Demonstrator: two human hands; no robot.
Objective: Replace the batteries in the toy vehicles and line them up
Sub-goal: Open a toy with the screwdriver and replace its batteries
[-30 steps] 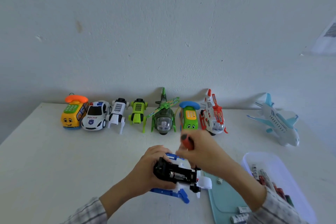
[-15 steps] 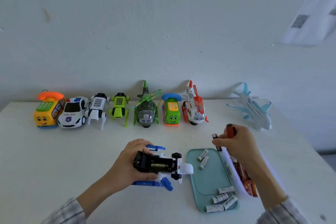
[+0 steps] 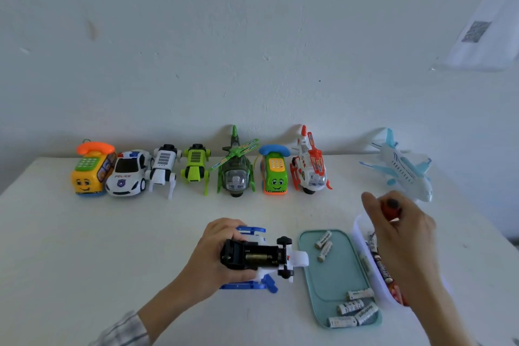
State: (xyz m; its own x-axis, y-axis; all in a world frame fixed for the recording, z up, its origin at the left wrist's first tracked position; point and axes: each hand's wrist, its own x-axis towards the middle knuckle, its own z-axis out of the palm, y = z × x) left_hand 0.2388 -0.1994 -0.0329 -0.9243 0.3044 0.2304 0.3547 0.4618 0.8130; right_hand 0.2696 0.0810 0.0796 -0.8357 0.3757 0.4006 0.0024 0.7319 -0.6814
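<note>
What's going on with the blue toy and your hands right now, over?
Left hand grips upturned blue-and-white toy, battery bay open. Right hand holds screwdriver over clear bin. Nothing blocking.

A matt white table top [image 3: 84,247] is seen below a rough, matt painted wall [image 3: 252,36]. Glossy moulded plastic is shown by the white police car [image 3: 126,174] and the green helicopter's clear dome [image 3: 235,180]. A smooth matt teal plastic tray [image 3: 334,284] bears paper-labelled white batteries [image 3: 323,239].
</note>
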